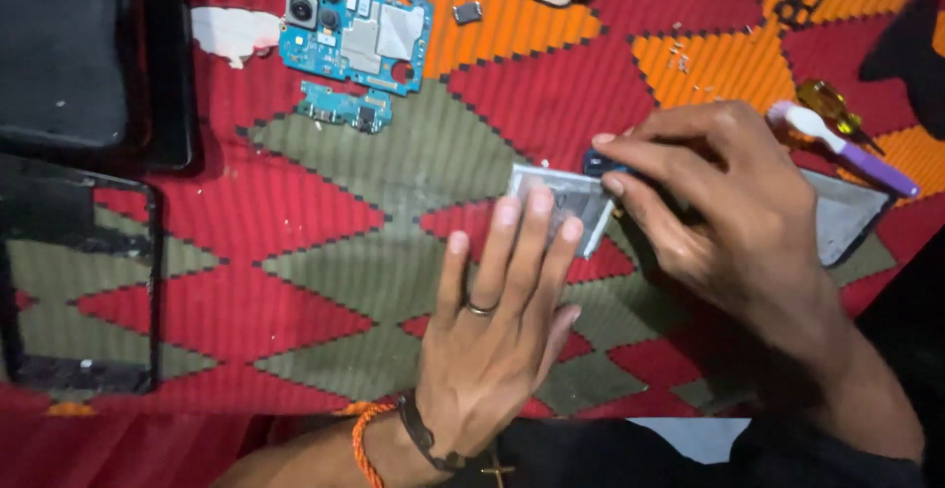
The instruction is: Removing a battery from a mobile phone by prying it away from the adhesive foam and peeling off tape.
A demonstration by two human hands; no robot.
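Left hand (497,321) lay flat, fingers open, pinning the silver phone panel (563,201). Right hand (728,203) pinched a small dark part (602,163) at the panel's upper edge. Risk: panel could slide on the woven cloth (325,242) if pressure eased.

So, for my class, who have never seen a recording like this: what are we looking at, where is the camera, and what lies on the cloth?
One camera, worn on a person's head, looks down at their two bare hands. The left hand, wearing a ring, presses flat on a grey metal plate. The right hand pinches a small dark part at the plate's edge. They work on a patterned red, green and orange cloth. Further back lie a blue circuit board with camera lenses, a purple-handled brush and a dark phone frame.
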